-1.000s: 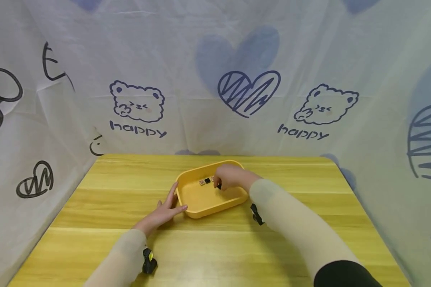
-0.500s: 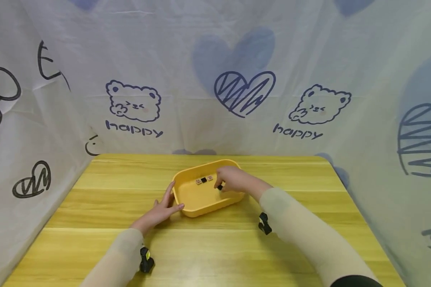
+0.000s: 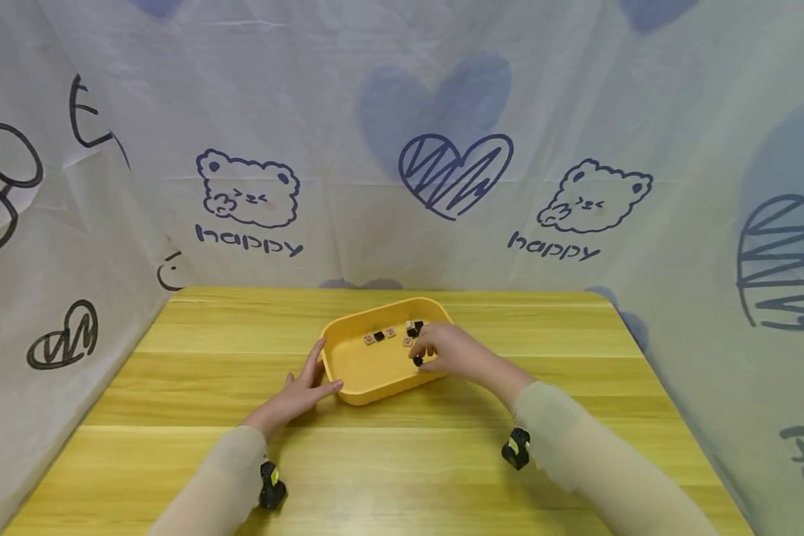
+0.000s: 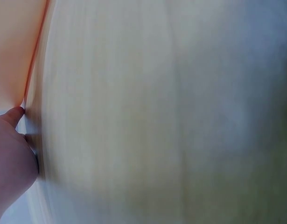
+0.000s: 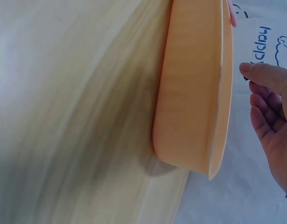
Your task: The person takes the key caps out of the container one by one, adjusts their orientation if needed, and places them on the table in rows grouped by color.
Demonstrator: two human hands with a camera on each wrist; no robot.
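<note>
A yellow-orange plastic tray [image 3: 387,388] lies at a slant on the table. Spread fingers of my left hand [image 3: 298,396] touch its left end, the thumb at the near corner. My right hand [image 3: 450,348] is over the tray's right half, pinching a small dark block-like piece [image 3: 418,361] between thumb and fingertips. Only a dark sliver [image 5: 246,78] of that piece shows in the right wrist view. Inside the tray, a pale marked tile [image 3: 369,339], a black tile [image 3: 379,336] and another pale tile [image 3: 391,333] form a row. Further small pieces [image 3: 412,328] sit by my right fingers, partly hidden.
The wood-grain table [image 3: 402,461] extends around the tray. A white sheet [image 3: 348,149] with drawn hearts and bears hangs behind and at both sides. Dark devices [image 3: 517,448] sit on both wrists.
My right hand has moved right and nearer inside the tray, uncovering pale and black pieces behind its fingers. My left hand stays at the tray's left end.
</note>
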